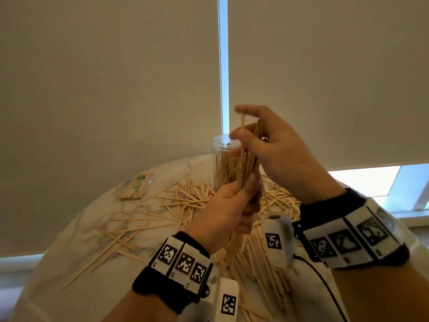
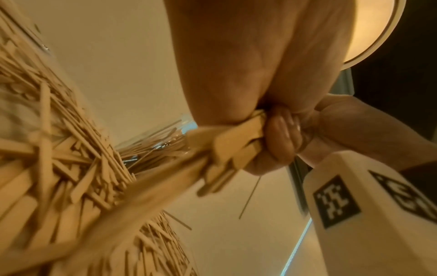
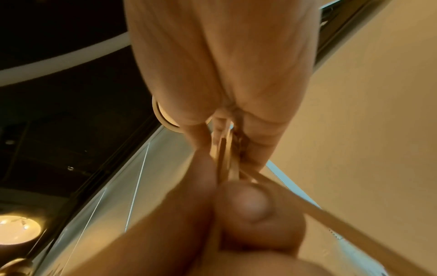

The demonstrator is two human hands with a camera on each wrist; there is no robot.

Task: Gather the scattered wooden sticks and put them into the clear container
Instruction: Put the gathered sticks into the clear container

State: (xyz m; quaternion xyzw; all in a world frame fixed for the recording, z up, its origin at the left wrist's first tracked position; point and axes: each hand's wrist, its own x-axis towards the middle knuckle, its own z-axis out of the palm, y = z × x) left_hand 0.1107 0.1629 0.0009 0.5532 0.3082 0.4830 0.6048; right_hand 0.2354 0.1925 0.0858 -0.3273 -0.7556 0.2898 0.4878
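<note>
Sticks (image 1: 249, 159) stand up in a bundle between two hands, seen from the head camera. The left hand (image 1: 228, 212) wraps its fingers round the low end of the bundle and squeezes it tight. The right hand (image 1: 274, 149) is higher up, with thumb and fingers pinching the top part of the same bundle. The clear container (image 1: 224, 159) stands upright on the table (image 1: 76, 233), just behind the hands, at the far side. It has many sticks inside it. Loose sticks (image 1: 183, 201) lie all over the table, near and far, under the hands and out to the left. A small packet of sticks (image 1: 137, 187) lies at the far left, apart from the pile. Both wrists wear black bands with square black-and-white marks.

From the left wrist camera, the left hand (image 2: 279, 138) is curled hard round the bundle (image 2: 236, 149). The loose sticks (image 2: 59, 149) fill the left side. The container (image 2: 165, 136) shows behind the bundle, blurry.

From the right wrist camera, the right hand (image 3: 227, 93) pinches the sticks (image 3: 227, 164) between thumb and fingers. A thumb of the left hand (image 3: 248, 203) presses on them lower down. A round lamp (image 3: 16, 229) glows at the near left.
</note>
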